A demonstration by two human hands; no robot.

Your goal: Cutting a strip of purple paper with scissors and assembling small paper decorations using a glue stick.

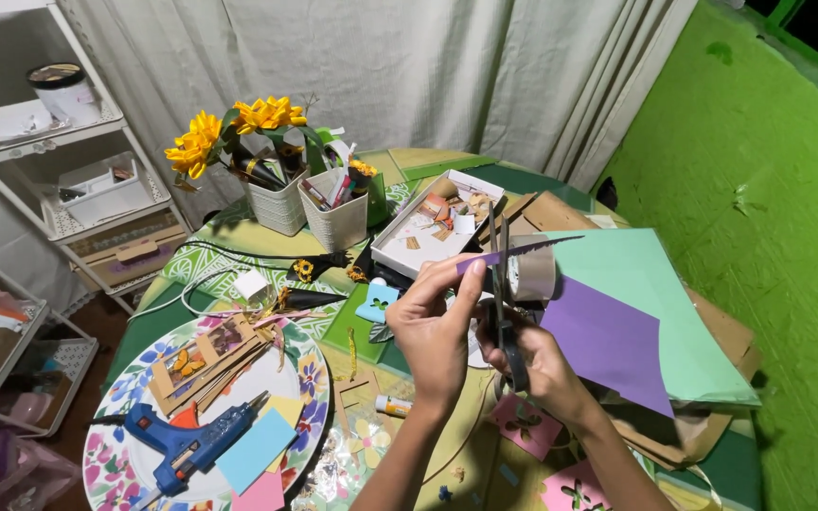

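My left hand (pixel 435 326) pinches a narrow purple paper strip (pixel 485 259) between thumb and fingers, held up over the round table. My right hand (pixel 542 364) grips black scissors (pixel 500 284), blades pointing up and set against the strip just right of my left fingertips. A larger purple sheet (pixel 608 343) lies right of my right hand on a mint green sheet (pixel 660 303). A roll of tape (pixel 532 270) sits just behind the scissors.
A floral plate (pixel 120 388) at the lower left holds a blue glue gun (pixel 186 447), card strips and coloured paper squares. White baskets with yellow flowers (pixel 239 128) stand at the back, beside a white box of scraps (pixel 428 227). Shelves stand left, a green wall (pixel 769 189) right.
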